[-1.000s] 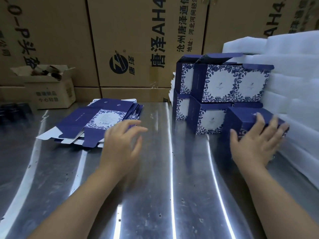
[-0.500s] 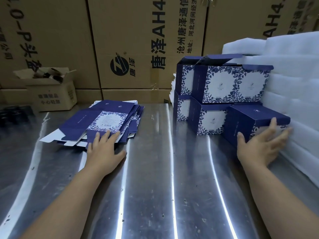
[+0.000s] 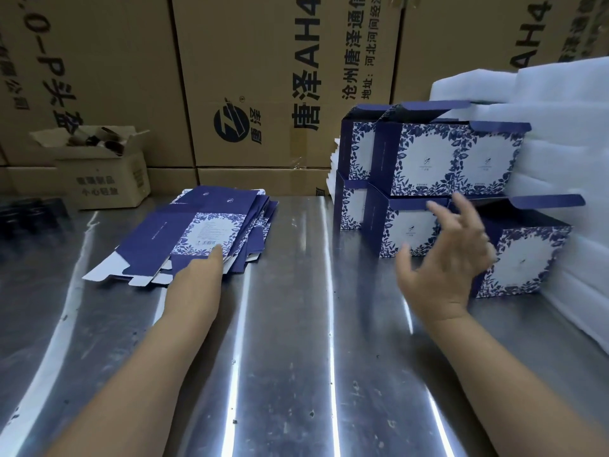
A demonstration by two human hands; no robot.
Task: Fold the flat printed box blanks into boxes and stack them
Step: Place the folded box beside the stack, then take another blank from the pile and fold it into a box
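Left hand [image 3: 197, 278] is at the near edge of the flat blanks [image 3: 204, 222] piled on the table [image 3: 296, 357]. Most of its fingers are tucked under the top sheet with only one digit showing on the print, so can't tell if it's actually gripping. Right hand [image 3: 451, 258] is blurry, spread wide and holding nothing, in front of the folded boxes [image 3: 428, 156] stacked against the white foam [image 3: 560, 103].

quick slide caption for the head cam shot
Left hand pinches the top blank; open right hand hovers by the folded boxes stacked on the steel table.
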